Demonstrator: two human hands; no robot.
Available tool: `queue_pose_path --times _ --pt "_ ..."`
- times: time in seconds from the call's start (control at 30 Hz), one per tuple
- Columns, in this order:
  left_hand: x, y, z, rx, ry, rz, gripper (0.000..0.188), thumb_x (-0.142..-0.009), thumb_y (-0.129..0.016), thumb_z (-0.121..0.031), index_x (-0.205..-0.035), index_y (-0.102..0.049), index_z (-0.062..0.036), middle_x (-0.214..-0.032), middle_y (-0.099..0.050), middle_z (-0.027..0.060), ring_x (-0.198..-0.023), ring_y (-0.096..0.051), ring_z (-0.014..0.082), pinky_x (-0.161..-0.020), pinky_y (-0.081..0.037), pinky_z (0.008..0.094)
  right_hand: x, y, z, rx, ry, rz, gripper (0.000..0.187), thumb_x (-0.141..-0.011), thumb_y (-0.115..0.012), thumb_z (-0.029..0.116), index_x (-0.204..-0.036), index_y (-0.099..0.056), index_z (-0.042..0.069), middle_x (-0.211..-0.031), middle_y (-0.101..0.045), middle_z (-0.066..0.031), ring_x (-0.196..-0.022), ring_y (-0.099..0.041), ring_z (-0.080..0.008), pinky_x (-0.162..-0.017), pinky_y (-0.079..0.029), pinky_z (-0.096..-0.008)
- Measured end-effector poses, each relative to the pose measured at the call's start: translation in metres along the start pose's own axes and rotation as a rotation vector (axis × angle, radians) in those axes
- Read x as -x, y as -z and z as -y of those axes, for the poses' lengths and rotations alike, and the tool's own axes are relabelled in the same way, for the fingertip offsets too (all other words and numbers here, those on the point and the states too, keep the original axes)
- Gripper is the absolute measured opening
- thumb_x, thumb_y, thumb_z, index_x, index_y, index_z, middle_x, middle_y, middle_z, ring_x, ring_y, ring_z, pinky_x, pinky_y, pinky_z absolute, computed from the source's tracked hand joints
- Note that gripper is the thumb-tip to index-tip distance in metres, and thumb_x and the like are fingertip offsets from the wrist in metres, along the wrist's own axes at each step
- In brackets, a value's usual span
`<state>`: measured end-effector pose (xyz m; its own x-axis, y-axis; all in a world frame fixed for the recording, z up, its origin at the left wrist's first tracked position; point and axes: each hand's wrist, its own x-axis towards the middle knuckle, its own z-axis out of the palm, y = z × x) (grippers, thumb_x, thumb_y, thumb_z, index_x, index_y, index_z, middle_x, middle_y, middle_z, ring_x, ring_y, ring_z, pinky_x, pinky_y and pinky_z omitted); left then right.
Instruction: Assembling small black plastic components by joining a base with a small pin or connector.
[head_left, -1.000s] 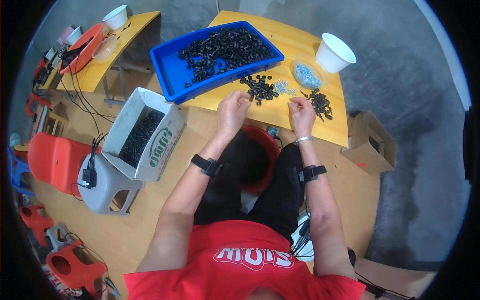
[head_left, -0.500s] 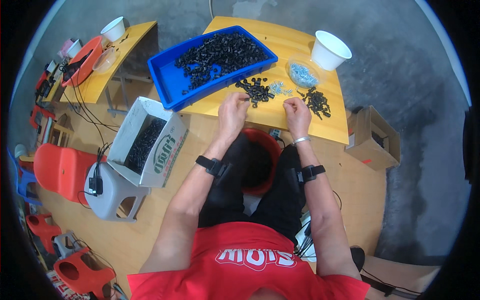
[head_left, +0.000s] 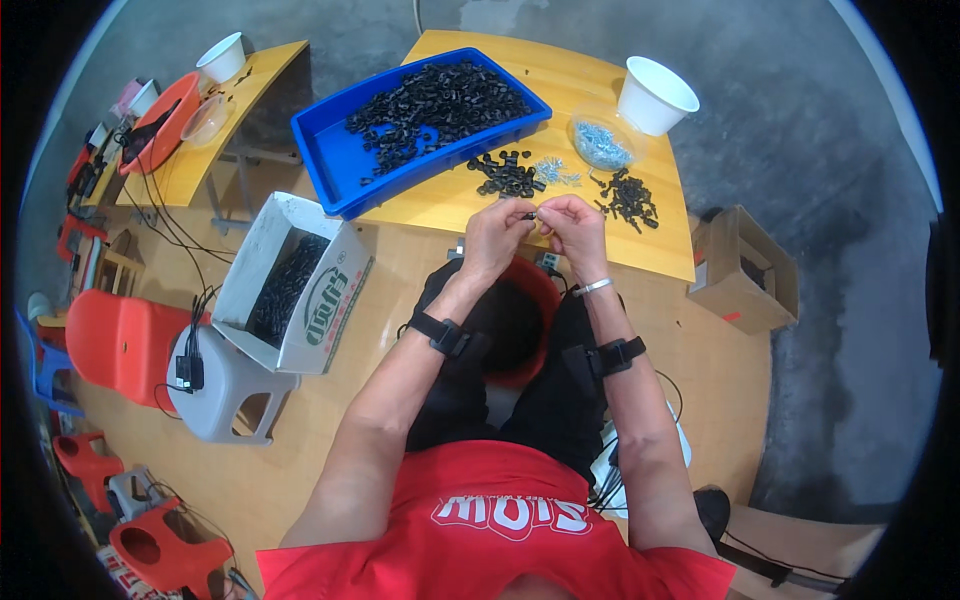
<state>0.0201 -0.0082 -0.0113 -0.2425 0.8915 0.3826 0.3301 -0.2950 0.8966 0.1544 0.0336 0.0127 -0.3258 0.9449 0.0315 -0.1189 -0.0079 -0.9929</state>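
Note:
Just off the table's near edge, my left hand (head_left: 497, 238) pinches a small black plastic part (head_left: 530, 216). My right hand (head_left: 576, 234) meets it there, its thumb and fingers pressed together; whatever they hold is too small and hidden to name. Beyond the hands lie a pile of black plastic pieces (head_left: 508, 177), a little heap of silvery screws (head_left: 556, 172) and a pile of smaller black parts (head_left: 628, 200). A blue tray (head_left: 335, 160) full of similar black pieces stands behind. Beside it, a clear bowl (head_left: 602, 148) holds more screws.
A white bucket (head_left: 655, 98) stands at the table's (head_left: 660, 240) far right. Between my legs is a red tub (head_left: 535, 300). To the left, a white carton (head_left: 330, 300) of black parts rests by a grey stool (head_left: 225, 400). A cardboard box (head_left: 740, 275) sits on the right.
Both hands have come together and drawn slightly back from the piles. Before, they were apart, each pinching near the table's edge.

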Motion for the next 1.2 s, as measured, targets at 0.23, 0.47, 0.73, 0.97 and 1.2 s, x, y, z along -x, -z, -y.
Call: queue_pose_path --times 0.23,0.47,0.73,0.97,1.2 --pt "0.001 0.002 -0.003 -0.053 -0.021 -0.005 0.021 -0.073 -0.065 -0.001 -0.094 -0.064 -0.0055 -0.079 -0.063 0.0034 -0.069 -0.060 0.0096 -0.062 -0.048 0.0219 -0.001 -0.006 0.001 0.153 0.013 -0.038 0.005 -0.079 -0.065 0.006 -0.080 -0.062 0.003 -0.063 -0.057 0.0013 -0.051 -0.049 -0.0026 -0.042 -0.034 -0.0145" --pt "0.002 -0.002 0.001 0.016 -0.010 -0.024 0.021 -0.073 -0.065 -0.003 -0.094 -0.065 -0.0067 -0.080 -0.064 0.0032 -0.071 -0.061 0.0094 -0.063 -0.049 0.0217 -0.004 -0.004 -0.001 0.153 0.051 -0.048 0.006 -0.078 -0.066 0.006 -0.080 -0.061 0.002 -0.062 -0.057 0.0018 -0.052 -0.050 -0.0033 -0.044 -0.038 -0.0155" --pt "0.001 0.002 -0.002 0.067 0.106 0.015 0.018 -0.075 -0.064 -0.001 -0.092 -0.063 -0.0015 -0.079 -0.067 0.0051 -0.070 -0.063 0.0098 -0.064 -0.050 0.0218 -0.003 -0.007 0.000 0.320 0.106 -0.012 0.010 -0.076 -0.069 0.008 -0.079 -0.062 0.001 -0.063 -0.058 0.0016 -0.054 -0.052 -0.0032 -0.048 -0.040 -0.0163" --pt "-0.001 0.014 0.009 0.358 0.267 -0.043 0.015 -0.080 -0.059 0.000 -0.095 -0.061 0.0012 -0.078 -0.064 0.0064 -0.071 -0.063 0.0122 -0.064 -0.051 0.0216 -0.010 -0.005 -0.013 0.124 0.113 -0.205 0.006 -0.077 -0.065 0.006 -0.075 -0.063 0.001 -0.066 -0.059 0.0004 -0.053 -0.051 -0.0048 -0.048 -0.041 -0.0183" --pt "0.004 0.041 0.020 0.444 0.272 -0.197 0.014 -0.085 -0.053 0.001 -0.099 -0.058 0.0017 -0.083 -0.062 0.0070 -0.072 -0.063 0.0131 -0.064 -0.052 0.0218 -0.013 -0.035 -0.012 0.753 0.480 -0.125 0.012 -0.070 -0.066 0.006 -0.081 -0.064 0.007 -0.076 -0.058 -0.0070 -0.060 -0.057 -0.0189 -0.058 -0.046 -0.0292"
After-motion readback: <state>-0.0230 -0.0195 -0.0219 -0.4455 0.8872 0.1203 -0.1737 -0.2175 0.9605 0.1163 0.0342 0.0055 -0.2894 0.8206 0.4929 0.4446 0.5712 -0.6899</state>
